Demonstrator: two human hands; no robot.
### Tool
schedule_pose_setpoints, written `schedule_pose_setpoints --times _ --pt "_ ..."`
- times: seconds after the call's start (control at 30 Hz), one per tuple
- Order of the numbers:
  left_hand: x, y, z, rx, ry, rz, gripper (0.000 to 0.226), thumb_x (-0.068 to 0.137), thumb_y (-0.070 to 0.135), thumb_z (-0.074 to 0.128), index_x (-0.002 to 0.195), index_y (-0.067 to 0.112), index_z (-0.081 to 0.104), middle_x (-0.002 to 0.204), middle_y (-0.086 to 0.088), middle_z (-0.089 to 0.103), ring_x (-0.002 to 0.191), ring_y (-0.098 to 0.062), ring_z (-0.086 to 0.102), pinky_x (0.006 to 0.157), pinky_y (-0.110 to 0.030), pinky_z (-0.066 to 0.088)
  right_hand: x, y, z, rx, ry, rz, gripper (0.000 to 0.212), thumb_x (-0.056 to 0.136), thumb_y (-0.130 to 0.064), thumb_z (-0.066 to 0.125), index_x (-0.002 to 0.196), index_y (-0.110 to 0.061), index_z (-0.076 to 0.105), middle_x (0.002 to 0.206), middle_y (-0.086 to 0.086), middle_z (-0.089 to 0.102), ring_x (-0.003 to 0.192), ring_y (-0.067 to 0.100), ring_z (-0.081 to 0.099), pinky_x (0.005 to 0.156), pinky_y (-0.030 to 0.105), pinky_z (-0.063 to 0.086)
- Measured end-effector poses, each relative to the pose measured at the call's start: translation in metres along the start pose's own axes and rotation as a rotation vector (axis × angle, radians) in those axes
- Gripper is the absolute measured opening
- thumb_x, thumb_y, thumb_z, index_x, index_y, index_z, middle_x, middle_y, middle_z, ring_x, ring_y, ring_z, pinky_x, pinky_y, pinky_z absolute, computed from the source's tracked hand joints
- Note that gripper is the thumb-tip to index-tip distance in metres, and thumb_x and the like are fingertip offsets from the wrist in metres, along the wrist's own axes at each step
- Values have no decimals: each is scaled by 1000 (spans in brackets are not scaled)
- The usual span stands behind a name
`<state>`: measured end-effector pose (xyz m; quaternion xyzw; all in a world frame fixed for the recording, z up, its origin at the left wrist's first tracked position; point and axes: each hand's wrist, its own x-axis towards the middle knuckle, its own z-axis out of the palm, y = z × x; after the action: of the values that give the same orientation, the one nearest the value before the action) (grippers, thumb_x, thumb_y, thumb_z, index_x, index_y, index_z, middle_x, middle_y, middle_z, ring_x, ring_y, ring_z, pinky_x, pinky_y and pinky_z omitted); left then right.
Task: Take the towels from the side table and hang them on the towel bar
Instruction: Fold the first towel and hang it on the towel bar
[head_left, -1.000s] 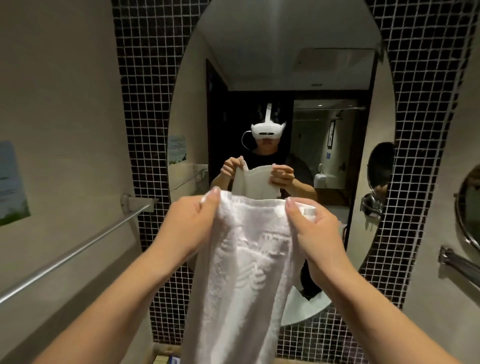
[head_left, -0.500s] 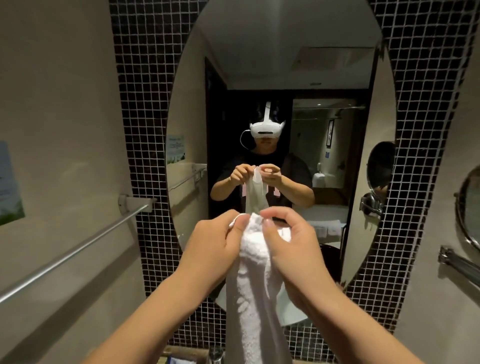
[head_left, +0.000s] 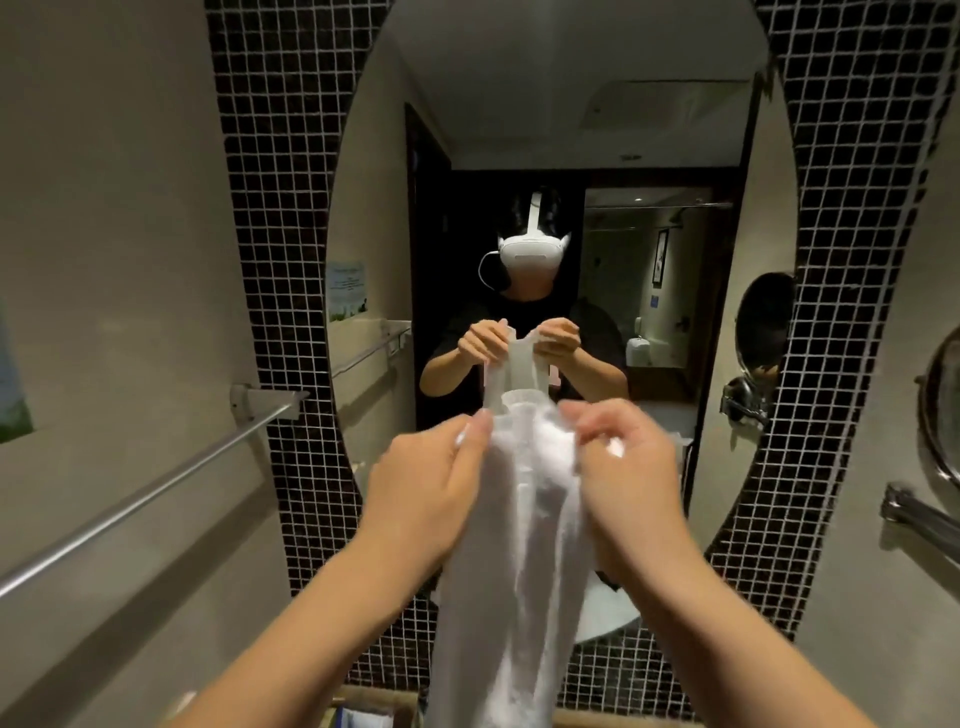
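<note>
Head camera looks at a big oval mirror (head_left: 571, 130) on a wall of tiny black tiles (head_left: 270, 260). The person stands in front of it with both arms held out.

A white towel (head_left: 519, 571) hangs in the air between the two hands, in front of the mirror. It is bunched up narrow at the top and falls straight down past the bottom of the picture.

The left hand (head_left: 431, 483) pinches the top left part of the towel. Its thumb and first finger squeeze the cloth, and the other fingers curl in. The right hand (head_left: 628, 483) holds the top right part, close beside the left hand. Its fingers are bent round a fold of the cloth.

The towel bar (head_left: 156, 483) is on the pale wall to the left. It is a long silver bar, and its far end sits in a bracket (head_left: 260, 402) next to the black tiles. The towel is well apart from the bar.

On the right wall is a round shiny mirror (head_left: 943, 410). In the big mirror you can see the person wearing a white headset (head_left: 530, 254) and holding the towel. Low down by the towel is something brown, maybe a shelf edge, but it is too blurry to tell.
</note>
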<state>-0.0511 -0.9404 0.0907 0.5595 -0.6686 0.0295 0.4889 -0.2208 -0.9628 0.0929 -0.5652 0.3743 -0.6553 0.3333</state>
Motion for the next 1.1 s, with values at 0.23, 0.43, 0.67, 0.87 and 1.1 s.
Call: schedule_pose_setpoints --times 0.23,0.43,0.67,0.87,1.1 --pt "-13 7 25 -392 -192 -79 42 106 44 41 90 29 76 73 3 74 68 -7 67 63 -30 51 -21 11 20 169 -280 26 17 96 -8 51 97 -15 67 116 -5 73 114 11 67 104 50 52" --pt "-8 12 14 -796 -282 -326 49 104 46 42 103 14 79 92 -21 78 85 -32 75 78 -43 61 -3 19 -2 366 -562 69 47 72 12 39 101 -13 67 134 6 66 133 24 57 106 57 48" --pt "-3 11 4 -790 -351 -271 54 103 51 39 107 12 77 102 -38 68 85 -34 65 82 -44 51 2 19 -7 -184 -407 -441 38 87 9 67 112 -19 73 123 -6 69 134 10 55 103 33 54" --pt "-10 13 0 -772 -405 -218 58 104 52 34 110 11 75 110 -42 62 94 -43 66 95 -55 50 1 22 -6 -265 -292 -627 19 89 -11 76 107 -17 76 110 -4 69 114 13 64 95 34 54" --pt "-13 8 -4 -720 -339 -227 50 106 43 35 111 17 78 105 -7 79 105 -25 74 97 -45 56 -4 26 -1 -461 -258 -676 21 94 -35 62 97 -17 73 115 -5 62 118 14 55 99 27 46"
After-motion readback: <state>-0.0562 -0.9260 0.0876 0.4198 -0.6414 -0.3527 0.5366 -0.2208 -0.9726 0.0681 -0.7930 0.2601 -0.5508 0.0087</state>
